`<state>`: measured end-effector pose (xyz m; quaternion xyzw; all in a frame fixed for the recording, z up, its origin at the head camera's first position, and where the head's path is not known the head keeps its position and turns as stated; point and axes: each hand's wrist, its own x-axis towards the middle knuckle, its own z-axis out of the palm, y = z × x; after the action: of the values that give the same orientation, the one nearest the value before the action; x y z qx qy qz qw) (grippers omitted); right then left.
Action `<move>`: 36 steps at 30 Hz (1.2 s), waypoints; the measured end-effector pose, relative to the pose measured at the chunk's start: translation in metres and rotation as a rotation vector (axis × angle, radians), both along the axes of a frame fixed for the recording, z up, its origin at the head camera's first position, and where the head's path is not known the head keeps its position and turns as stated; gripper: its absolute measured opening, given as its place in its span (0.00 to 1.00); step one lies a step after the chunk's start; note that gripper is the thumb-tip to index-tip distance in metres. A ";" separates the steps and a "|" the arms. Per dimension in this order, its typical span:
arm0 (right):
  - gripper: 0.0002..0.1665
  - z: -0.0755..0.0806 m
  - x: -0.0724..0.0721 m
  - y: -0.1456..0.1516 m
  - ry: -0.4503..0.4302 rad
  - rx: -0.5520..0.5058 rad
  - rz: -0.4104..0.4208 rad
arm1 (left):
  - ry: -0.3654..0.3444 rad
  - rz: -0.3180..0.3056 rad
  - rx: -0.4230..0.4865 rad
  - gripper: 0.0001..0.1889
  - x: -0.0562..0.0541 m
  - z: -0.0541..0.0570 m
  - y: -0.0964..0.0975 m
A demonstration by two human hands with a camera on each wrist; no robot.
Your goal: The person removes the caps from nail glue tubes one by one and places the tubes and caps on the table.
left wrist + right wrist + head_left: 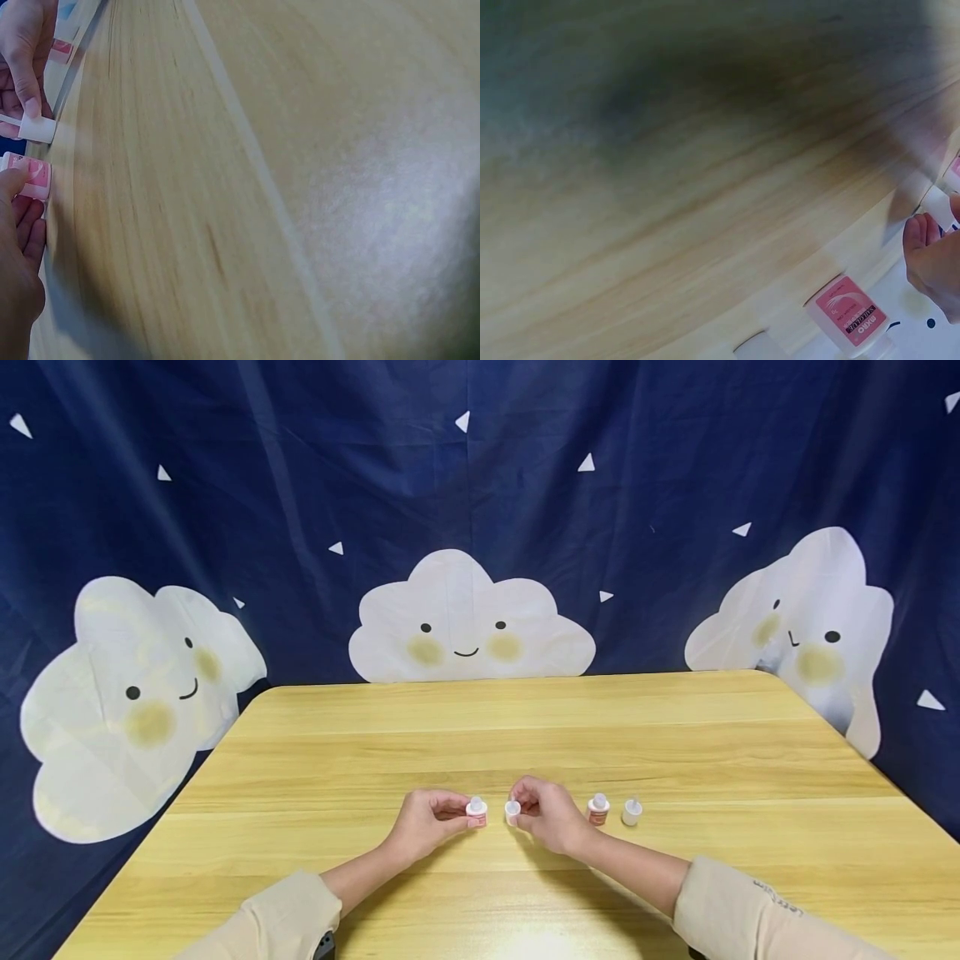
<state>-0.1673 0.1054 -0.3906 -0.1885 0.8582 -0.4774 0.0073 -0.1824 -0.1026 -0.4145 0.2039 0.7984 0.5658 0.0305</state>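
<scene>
Thumb and fingers of my left hand (427,822) pinch a small white glue bottle (477,814) with a pink label and a translucent top. It stands upright at the table surface. Just to its right, my right hand (553,817) pinches a small white cap (512,811) by its sides. A short gap separates bottle and cap. In the left wrist view, the pink label of the held glue bottle (31,177) faces the camera, and the white cap (39,128) shows under the right thumb.
Right of my right hand stand a second pink-labelled glue bottle (598,811) and another white cap (632,812) with a translucent stem upward. All sit on a wooden table (390,727). A dark blue curtain (525,510) with smiling clouds hangs behind the table's far edge.
</scene>
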 end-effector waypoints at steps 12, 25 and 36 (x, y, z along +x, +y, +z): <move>0.11 -0.001 0.000 0.002 0.040 0.022 0.035 | -0.024 -0.006 0.015 0.15 0.002 -0.001 -0.002; 0.20 0.034 -0.001 0.012 -0.054 0.150 -0.080 | 0.022 0.132 -0.045 0.13 0.008 0.007 -0.005; 0.13 0.065 -0.018 0.051 0.252 0.086 -0.132 | 0.185 0.188 -0.088 0.16 -0.017 0.052 0.005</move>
<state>-0.1848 0.1561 -0.3256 -0.1894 0.8826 -0.4122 -0.1238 -0.1996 -0.0972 -0.3625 0.1779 0.8373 0.5096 -0.0874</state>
